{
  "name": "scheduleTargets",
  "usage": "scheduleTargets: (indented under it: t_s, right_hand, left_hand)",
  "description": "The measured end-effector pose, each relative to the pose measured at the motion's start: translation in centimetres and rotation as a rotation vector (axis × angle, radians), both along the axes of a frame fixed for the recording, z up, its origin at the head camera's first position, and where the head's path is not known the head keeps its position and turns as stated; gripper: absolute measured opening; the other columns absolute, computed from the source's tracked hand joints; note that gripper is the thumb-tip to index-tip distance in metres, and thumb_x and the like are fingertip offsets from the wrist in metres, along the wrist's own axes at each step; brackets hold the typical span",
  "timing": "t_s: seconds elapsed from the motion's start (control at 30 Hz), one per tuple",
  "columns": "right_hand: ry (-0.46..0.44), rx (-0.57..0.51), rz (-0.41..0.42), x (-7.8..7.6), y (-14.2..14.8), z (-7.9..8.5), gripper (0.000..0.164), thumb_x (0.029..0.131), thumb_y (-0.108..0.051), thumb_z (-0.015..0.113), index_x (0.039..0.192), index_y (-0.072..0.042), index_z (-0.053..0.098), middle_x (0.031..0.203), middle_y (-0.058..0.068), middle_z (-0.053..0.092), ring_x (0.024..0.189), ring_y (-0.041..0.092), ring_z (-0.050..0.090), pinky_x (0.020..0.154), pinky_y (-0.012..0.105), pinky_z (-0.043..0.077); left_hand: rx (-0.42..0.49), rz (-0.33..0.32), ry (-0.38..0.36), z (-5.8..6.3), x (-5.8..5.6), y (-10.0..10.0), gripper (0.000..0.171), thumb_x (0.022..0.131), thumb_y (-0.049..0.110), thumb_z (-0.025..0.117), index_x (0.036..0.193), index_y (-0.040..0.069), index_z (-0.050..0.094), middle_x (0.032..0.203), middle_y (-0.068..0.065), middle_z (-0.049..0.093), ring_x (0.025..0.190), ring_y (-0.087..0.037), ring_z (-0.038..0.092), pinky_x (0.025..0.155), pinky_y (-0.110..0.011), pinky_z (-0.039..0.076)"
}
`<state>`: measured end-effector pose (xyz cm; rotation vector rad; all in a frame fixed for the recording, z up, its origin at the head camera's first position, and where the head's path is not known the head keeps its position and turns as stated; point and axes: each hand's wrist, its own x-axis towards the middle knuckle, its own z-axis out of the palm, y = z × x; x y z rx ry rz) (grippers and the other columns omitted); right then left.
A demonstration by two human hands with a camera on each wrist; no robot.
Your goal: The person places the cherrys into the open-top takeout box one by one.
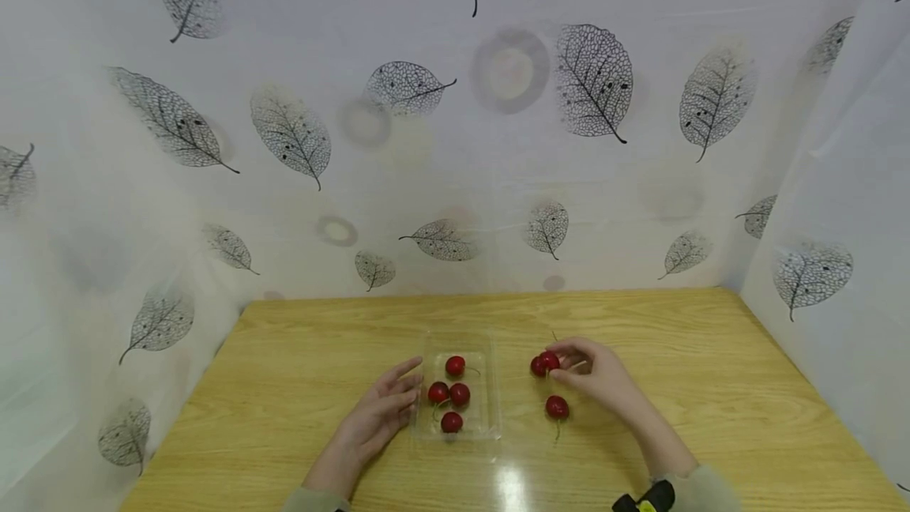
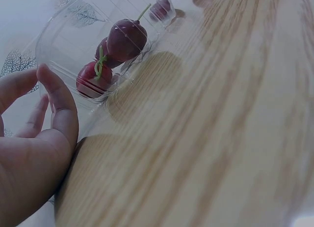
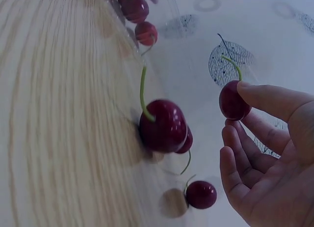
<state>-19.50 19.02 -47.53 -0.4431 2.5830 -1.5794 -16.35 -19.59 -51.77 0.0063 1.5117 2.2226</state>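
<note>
Right grip (image 1: 599,376) pinches one cherry (image 3: 233,102), right of box (image 1: 492,405), well off tabletop's (image 1: 711,370) right edge. Left grip (image 1: 380,409) wide, by box's left side. Risk: fingertip-only hold on smooth skin may slip; bump could roll loose cherries (image 1: 558,407).

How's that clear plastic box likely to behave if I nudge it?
The clear box will probably slide easily, since its thin see-through plastic looks light. Its walls may flex if squeezed, as they look thin. The cherries inside could roll, being round and loose.
</note>
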Motion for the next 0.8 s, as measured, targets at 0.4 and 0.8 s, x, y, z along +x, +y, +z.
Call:
scheduleTargets:
  t_s: [0.4,0.8]
  right_hand:
    - [-0.032,-0.038,0.017,0.6,-2.6,1.1,0.038,0.092,-0.010,0.082,0.127,0.000,0.071,0.113,0.014,0.074,0.093,0.008,0.066,0.084,0.022,0.058]
    - [-0.011,-0.030,0.084,0.6,-4.6,1.4,0.035,0.094,-0.012,0.082,0.126,-0.003,0.072,0.109,0.012,0.073,0.090,0.007,0.064,0.079,0.023,0.056]
  left_hand:
    - [0.008,-0.008,0.011,-0.2,-0.1,0.1,0.057,0.107,0.001,0.056,0.160,0.017,0.043,0.132,0.004,0.056,0.107,-0.003,0.062,0.087,-0.016,0.053]
    - [-0.010,-0.007,0.018,-0.1,0.0,-0.1,0.059,0.107,0.001,0.056,0.161,0.017,0.041,0.131,0.005,0.056,0.107,-0.003,0.060,0.088,-0.018,0.052]
